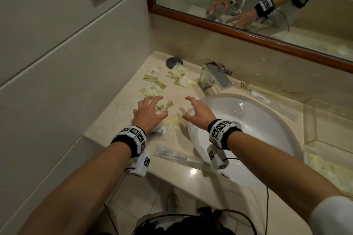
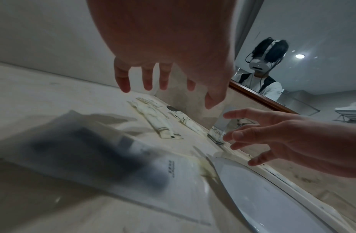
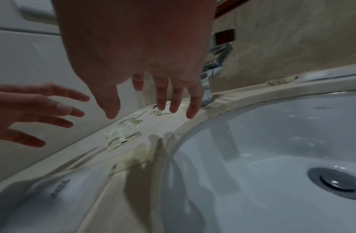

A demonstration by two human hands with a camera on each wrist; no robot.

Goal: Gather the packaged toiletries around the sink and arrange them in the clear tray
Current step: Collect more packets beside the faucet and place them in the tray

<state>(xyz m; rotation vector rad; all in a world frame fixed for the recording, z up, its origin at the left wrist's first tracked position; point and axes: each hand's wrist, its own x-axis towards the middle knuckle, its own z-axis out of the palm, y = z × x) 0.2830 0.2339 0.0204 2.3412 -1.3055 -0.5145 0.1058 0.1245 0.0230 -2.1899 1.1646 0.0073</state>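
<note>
Marble table (image 1: 122, 112) carries most of the packets: a loose scatter of cream sachets (image 1: 152, 82) in the upper middle of the head view, left of the tap (image 1: 215, 76), a few more under and between the hands, a long toothbrush pack (image 1: 181, 156) on the near edge, and another long pack (image 1: 259, 93) right of the tap. The clear tray (image 1: 328, 126) sits at the right edge of the frame, across the sink (image 1: 248, 139) from the scatter. The left hand (image 1: 148, 112) and right hand (image 1: 198, 113) both hover spread wide, fingers loosely hooked, holding nothing; neither seems to touch a packet, though blur makes that hard to confirm. The main risk, I judge, is the basin: several packets lie just beside its rim, so a sweeping gather could nudge them into the bowl, perhaps onto wet porcelain. Thin, flat, slick wrappers may also slip from a bunched two-handed scoop during the carry over the sink to the tray. The toothbrush pack lies close to the table's front edge, and a forearm brushing it could send it to the floor. The tray's clear walls are hard to read, so packets might catch its rim.
</note>
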